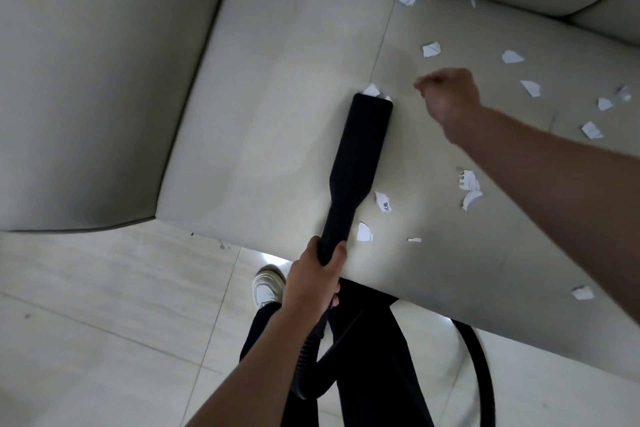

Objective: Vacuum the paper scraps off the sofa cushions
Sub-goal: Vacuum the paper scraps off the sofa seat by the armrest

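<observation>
My left hand is gripping the narrow neck of the black vacuum nozzle, fingers wrapped tight round it. The flat nozzle head is lying on the left seat cushion, w/ its front edge right by the seam between the two cushions. One white paper scrap is poking out from under that front edge, touching it.

My right hand is hovering over the right cushion, just beside the nozzle tip. Fingers are curling in like a fist, but it's blurring, so can't tell if anything's pinched inside.

The rest of the paper scraps are lying scattered over the right cushion, mostly toward the back & far right. Two more scraps are sitting just beside the nozzle neck near the front edge, & one is lying alone at the front right.

The black hose is looping down behind my left hand, over the pale tiled floor. My white shoe is showing near the sofa's front edge. The armrest is rising to the left of the cushion.
</observation>
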